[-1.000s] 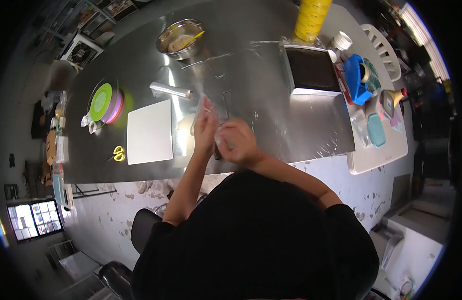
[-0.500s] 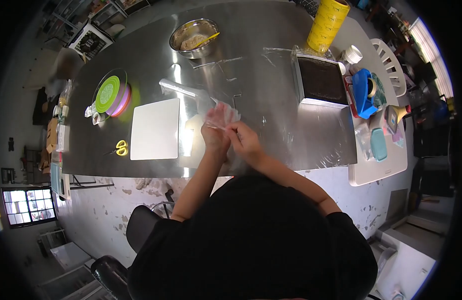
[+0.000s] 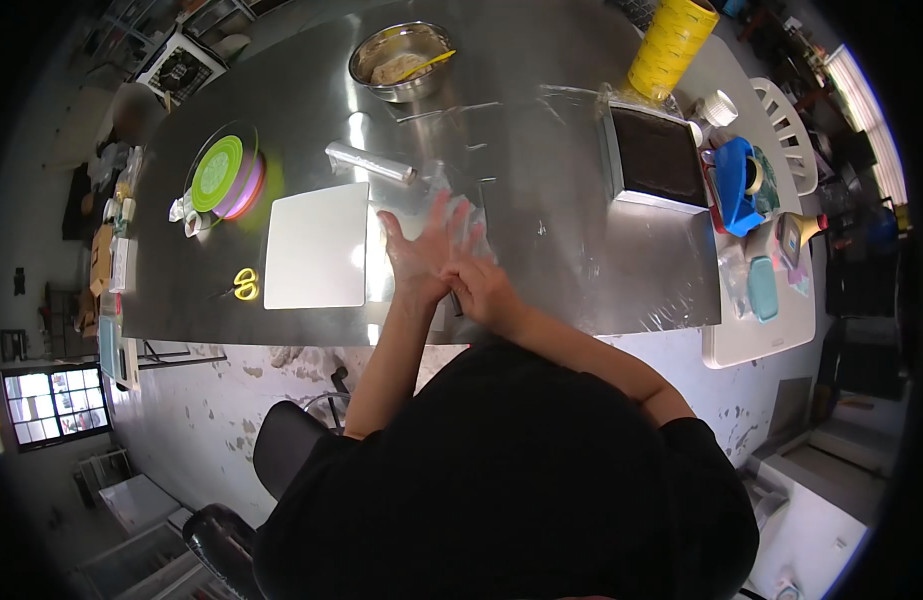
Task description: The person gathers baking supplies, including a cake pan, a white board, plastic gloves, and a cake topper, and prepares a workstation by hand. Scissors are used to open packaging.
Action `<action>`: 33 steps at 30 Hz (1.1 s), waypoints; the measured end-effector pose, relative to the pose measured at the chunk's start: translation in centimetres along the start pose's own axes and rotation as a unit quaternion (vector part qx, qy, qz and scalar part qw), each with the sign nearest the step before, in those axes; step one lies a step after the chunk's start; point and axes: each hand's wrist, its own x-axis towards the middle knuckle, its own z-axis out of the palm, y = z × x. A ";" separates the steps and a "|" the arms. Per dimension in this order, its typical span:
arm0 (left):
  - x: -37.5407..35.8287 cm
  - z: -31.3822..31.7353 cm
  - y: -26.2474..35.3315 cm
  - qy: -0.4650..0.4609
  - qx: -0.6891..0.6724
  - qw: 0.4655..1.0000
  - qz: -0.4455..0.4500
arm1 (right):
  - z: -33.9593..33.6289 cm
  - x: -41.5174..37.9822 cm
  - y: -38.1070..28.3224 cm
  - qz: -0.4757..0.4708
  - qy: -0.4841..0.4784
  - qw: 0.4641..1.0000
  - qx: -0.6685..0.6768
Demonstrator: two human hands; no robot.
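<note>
My left hand [image 3: 420,258] is spread with its palm up, inside a clear plastic glove [image 3: 469,222] whose loose tips stand out past the fingers. My right hand [image 3: 487,297] is bare and closed, pinching the glove near the base of the left palm. Just beyond the hands lies a shiny roll of wrap [image 3: 370,163]. To their left is a flat white board [image 3: 317,247], with yellow-handled scissors [image 3: 246,284] beside it.
A steel bowl [image 3: 402,90] with a brownish mixture and yellow spatula stands at the back. On the right sit a square pan [image 3: 657,162] of dark cake, a yellow roll [image 3: 672,50] and a blue tape dispenser [image 3: 737,190]. A green round lid [image 3: 218,174] is at left.
My left hand has opened from bunched fingers to spread ones inside the glove. My right hand has stayed at its base, pulling the plastic. The view has shifted slightly.
</note>
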 end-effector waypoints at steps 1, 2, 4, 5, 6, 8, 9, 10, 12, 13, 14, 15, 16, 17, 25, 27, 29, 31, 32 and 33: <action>-0.2 0.2 0.3 -0.105 -0.018 0.994 -0.003 | 0.2 0.1 -0.1 -0.023 0.000 1.000 -0.004; -0.3 0.3 0.6 -0.208 -0.036 0.977 -0.005 | 0.4 0.1 -0.3 -0.024 -0.002 1.000 -0.004; 0.3 0.0 1.3 -0.245 -0.018 0.969 0.020 | 0.8 0.2 -1.0 -0.036 -0.036 0.999 0.007; 0.5 -0.2 1.7 -0.281 0.002 0.959 0.044 | 1.1 0.2 -1.0 -0.036 -0.039 0.999 0.009; 0.6 -0.3 2.0 -0.279 0.001 0.959 0.046 | 1.3 0.4 -0.9 -0.055 -0.047 0.997 0.009; 0.8 -0.7 2.2 -0.225 -0.039 0.968 0.107 | 1.8 0.6 -0.8 -0.073 -0.056 0.996 0.011; 0.5 -0.5 1.9 -0.222 -0.041 0.968 0.107 | 1.8 0.7 -0.9 -0.082 -0.059 0.995 0.016; 0.1 0.4 1.7 -0.187 -0.100 0.964 0.163 | 1.8 0.8 -1.1 -0.091 -0.063 0.994 0.019; -0.2 1.1 2.1 -0.148 -0.159 0.951 0.219 | 1.8 0.8 -1.2 -0.102 -0.069 0.992 0.015; -0.1 1.1 2.9 -0.163 -0.178 0.938 0.250 | 1.8 0.8 -1.4 -0.117 -0.072 0.991 0.011; -0.1 1.2 3.6 -0.176 -0.195 0.923 0.281 | 2.1 0.9 -1.7 -0.114 -0.074 0.991 0.012; -0.3 1.5 4.0 -0.172 -0.196 0.924 0.281 | 2.7 1.3 -2.6 -0.007 -0.006 0.997 0.071; -0.7 2.1 4.3 -0.181 -0.219 0.922 0.264 | 3.2 1.5 -3.3 0.101 0.062 0.985 0.128; -1.0 2.5 4.4 -0.190 -0.241 0.919 0.246 | 3.6 1.6 -3.4 0.105 0.063 0.984 0.128; -4.5 4.6 6.3 -0.291 -0.223 0.898 0.242 | 5.1 1.7 -1.4 0.143 -0.078 0.962 0.217; -5.3 3.1 7.0 -0.350 -0.187 0.888 0.232 | 5.0 1.7 -1.0 0.101 -0.200 0.971 0.086; -5.8 2.3 7.1 -0.463 -0.181 0.846 0.194 | 5.0 0.9 0.5 0.095 -0.255 0.961 0.041; -6.6 1.0 9.3 -0.513 -0.106 0.828 0.197 | 5.3 -1.5 3.0 0.169 -0.265 0.942 -0.114; -7.0 0.6 10.2 -0.526 -0.070 0.825 0.195 | 5.0 -2.5 4.0 0.167 -0.270 0.941 -0.117; -7.6 0.3 10.8 -0.528 -0.072 0.822 0.200 | 4.5 -3.0 4.5 0.226 -0.247 0.929 -0.158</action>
